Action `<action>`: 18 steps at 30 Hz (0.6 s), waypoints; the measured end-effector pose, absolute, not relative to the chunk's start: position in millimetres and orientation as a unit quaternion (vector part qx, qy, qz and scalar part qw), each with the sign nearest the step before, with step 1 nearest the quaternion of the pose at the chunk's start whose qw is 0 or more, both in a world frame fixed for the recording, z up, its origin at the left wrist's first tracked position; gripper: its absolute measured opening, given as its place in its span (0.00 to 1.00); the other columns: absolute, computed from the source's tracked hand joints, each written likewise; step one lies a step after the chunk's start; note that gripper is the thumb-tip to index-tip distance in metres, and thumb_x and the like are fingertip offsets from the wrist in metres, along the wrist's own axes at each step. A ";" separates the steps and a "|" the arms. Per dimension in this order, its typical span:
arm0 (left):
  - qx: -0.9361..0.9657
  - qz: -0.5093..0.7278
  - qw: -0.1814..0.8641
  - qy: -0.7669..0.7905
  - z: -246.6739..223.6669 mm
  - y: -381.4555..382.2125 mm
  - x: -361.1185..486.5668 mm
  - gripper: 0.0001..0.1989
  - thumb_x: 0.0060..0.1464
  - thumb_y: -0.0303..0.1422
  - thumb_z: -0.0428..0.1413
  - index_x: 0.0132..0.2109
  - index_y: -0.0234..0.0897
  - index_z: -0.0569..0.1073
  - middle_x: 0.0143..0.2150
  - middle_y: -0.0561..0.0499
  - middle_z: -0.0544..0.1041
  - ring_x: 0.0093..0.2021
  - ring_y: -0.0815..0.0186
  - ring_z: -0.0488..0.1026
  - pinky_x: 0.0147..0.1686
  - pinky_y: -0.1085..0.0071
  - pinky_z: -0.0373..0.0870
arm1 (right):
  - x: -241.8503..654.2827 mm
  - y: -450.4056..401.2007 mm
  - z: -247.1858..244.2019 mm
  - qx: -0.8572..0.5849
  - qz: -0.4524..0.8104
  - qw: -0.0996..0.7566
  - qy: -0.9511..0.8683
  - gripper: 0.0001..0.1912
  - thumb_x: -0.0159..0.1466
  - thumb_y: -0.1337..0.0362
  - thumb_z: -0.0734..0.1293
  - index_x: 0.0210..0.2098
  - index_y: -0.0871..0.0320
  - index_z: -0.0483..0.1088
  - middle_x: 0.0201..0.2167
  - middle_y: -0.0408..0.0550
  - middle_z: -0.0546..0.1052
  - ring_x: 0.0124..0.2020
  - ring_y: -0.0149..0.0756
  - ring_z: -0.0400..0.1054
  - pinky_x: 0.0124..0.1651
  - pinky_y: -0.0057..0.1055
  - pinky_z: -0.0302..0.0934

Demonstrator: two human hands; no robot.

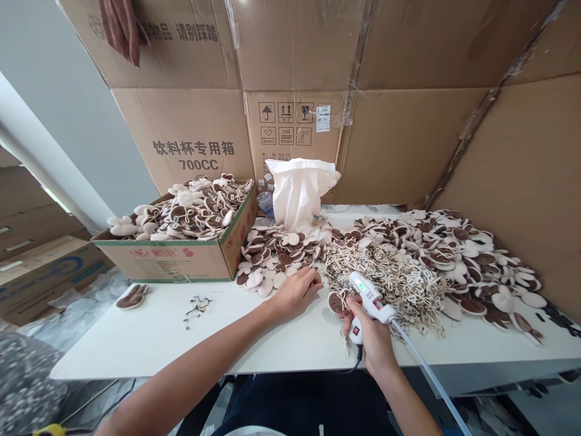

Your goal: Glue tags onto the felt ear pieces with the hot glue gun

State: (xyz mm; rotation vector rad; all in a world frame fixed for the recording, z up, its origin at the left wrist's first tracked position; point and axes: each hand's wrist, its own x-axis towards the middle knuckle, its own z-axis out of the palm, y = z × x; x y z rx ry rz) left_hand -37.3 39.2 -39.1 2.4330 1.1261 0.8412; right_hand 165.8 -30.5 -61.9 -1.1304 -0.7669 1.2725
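In the head view, the right hand point(376, 342) is wrapped around the grip of a white glue gun point(373, 298), which has a lit green display and a red switch. A long glue stick point(429, 369) runs from its rear toward the lower right, and a black cable point(357, 358) leaves the handle and drops to the front edge of the surface point(154, 342). A brown felt piece with a pale rim point(336, 301) lies by the right fingertips, just beside the gun; whether the fingers pinch it is unclear. The left hand point(296, 295) lies low over the surface with its fingers bent; I cannot tell whether it holds anything.

A tangled heap of cord loops point(385, 275) crowds the space just beyond the gun, and a broad pile of brown and cream pieces point(476, 260) spreads to its right. A smaller pile of such pieces point(272, 260) sits beyond the left hand, with a white bag point(299, 191) standing behind it. To the left, a heaped carton point(167, 260) takes up the back corner; in front of it lie a lone slipper-shaped piece point(132, 297) and dark scraps point(198, 306). Cardboard panels point(394, 145) wall off the back and right.
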 end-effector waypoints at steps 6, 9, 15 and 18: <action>0.866 0.274 0.184 0.377 -34.5 35.3 -36.8 0.05 0.70 0.30 0.49 0.47 0.40 0.70 0.43 0.48 0.75 0.43 0.62 0.72 0.42 0.67 0.68 | 165.4 -31.3 -59.9 -0.494 0.540 0.595 -0.332 0.23 0.57 0.46 0.78 0.36 0.57 0.73 0.20 0.43 0.77 0.18 0.35 0.70 0.22 0.29 0.64; 0.870 0.271 0.180 0.370 -32.3 33.3 -36.1 0.05 0.70 0.29 0.49 0.46 0.40 0.70 0.43 0.48 0.75 0.44 0.61 0.72 0.43 0.67 0.68 | 165.5 -31.5 -59.5 -0.497 0.541 0.593 -0.331 0.23 0.57 0.45 0.78 0.37 0.57 0.73 0.20 0.44 0.78 0.18 0.34 0.70 0.22 0.29 0.63; 0.867 0.296 0.164 0.365 -33.8 33.8 -35.6 0.06 0.68 0.27 0.49 0.47 0.40 0.70 0.44 0.47 0.77 0.45 0.60 0.73 0.46 0.65 0.68 | 166.1 -31.1 -62.5 -0.495 0.541 0.591 -0.337 0.22 0.58 0.46 0.78 0.37 0.57 0.73 0.21 0.44 0.78 0.17 0.32 0.67 0.22 0.28 0.64; 0.843 0.334 0.154 0.392 -34.2 36.7 -36.3 0.06 0.66 0.26 0.51 0.46 0.40 0.71 0.43 0.47 0.77 0.45 0.59 0.73 0.47 0.64 0.68 | 166.6 -30.9 -63.7 -0.490 0.548 0.587 -0.338 0.23 0.58 0.45 0.78 0.37 0.56 0.72 0.21 0.44 0.78 0.17 0.32 0.67 0.23 0.28 0.65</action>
